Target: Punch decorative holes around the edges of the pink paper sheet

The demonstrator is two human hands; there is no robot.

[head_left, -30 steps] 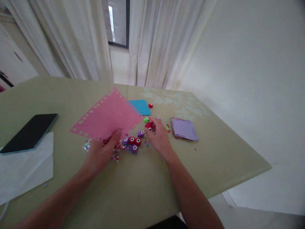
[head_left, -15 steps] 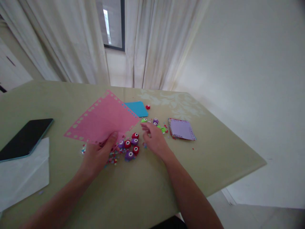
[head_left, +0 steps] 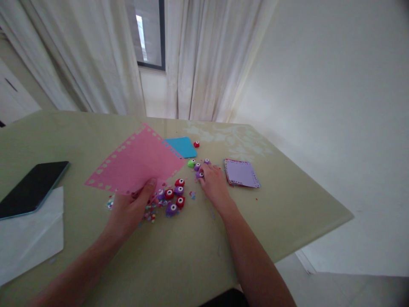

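Pink paper sheet (head_left: 136, 164): square, punched holes along its edges, held tilted above the table, one corner pinched at its near edge. Purple punch (head_left: 200, 174): small, rounded, white button on top, resting on the table just beside two similar purple punches.

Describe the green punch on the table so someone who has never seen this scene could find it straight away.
Start at the big pink sheet that the left hand holds over the table. Off its right corner, below the blue paper, small craft punches lie by the right hand. The green punch is the leftmost there, and the only green one among purple and red.
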